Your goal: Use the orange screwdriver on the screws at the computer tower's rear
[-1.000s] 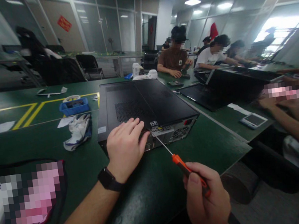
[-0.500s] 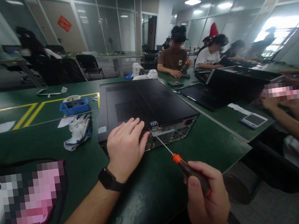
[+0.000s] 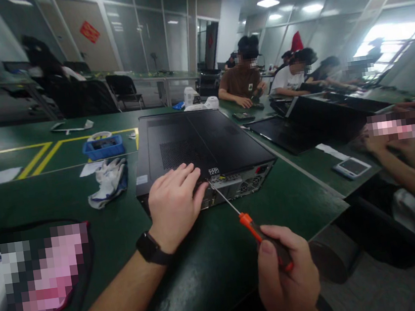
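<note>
A black desktop computer case (image 3: 219,128) lies on its side on the green table, its rear panel with a fan grille facing me. My left hand (image 3: 175,198), wearing a black watch, rests on the near edge of the case. Its fingers lie stretched over the top, the thumb beside the rear edge. My right hand (image 3: 287,272) is closed around the orange and dark handle of a screwdriver (image 3: 253,228). The thin shaft slants up to the rear edge of the case, next to my left thumb. I cannot make out the screw under the tip.
A pair of work gloves (image 3: 107,183) and a blue bin (image 3: 104,147) are left of the case. A pixelated pink thing (image 3: 51,278) lies at the near left. To the right are a phone (image 3: 351,167), another opened case (image 3: 335,113) and a co-worker's arms (image 3: 403,160).
The screwdriver handle has turned slightly in my right hand, and the fingers around it have shifted a little. My left hand and the case have stayed put.
</note>
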{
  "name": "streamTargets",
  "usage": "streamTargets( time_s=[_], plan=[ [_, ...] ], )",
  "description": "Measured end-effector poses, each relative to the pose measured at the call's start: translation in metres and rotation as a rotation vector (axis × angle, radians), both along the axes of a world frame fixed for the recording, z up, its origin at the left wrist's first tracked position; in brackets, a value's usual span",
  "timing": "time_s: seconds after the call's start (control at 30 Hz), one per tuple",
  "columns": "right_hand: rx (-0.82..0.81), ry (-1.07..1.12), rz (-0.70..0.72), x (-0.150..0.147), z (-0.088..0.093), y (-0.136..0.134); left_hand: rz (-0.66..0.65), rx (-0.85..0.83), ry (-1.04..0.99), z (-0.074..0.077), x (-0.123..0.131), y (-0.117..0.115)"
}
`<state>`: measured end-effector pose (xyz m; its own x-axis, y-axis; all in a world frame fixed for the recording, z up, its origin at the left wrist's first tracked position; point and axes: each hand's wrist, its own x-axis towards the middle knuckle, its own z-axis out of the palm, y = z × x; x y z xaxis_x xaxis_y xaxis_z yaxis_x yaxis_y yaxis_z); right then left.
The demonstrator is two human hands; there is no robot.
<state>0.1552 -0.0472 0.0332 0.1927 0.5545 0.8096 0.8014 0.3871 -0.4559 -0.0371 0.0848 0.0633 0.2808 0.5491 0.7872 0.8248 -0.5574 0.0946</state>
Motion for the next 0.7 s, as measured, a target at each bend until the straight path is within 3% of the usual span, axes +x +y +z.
streamTargets(
  time_s=[0.13, 0.33, 0.5, 0.7],
  plan=[
    [-0.046, 0.039, -0.063, 0.0000, -0.0026, -0.0002, 0.000, -0.001, -0.004, -0.0003, 0.0001, -0.0003],
    [-0.007, 0.006, 0.007, 0.0000, 0.0019, -0.0005, 0.000, 0.012, -0.003, 0.0008, 0.0003, -0.0003],
    [-0.046, 0.011, -0.045, 0.0005, 0.0024, -0.0005, 0.006, 0.007, 0.000, 0.0004, -0.0002, -0.0001],
    [-0.006, 0.001, -0.013, -0.0016, 0.0035, -0.0006, -0.001, -0.001, -0.009, 0.0006, 0.0002, -0.0004]
  ],
)
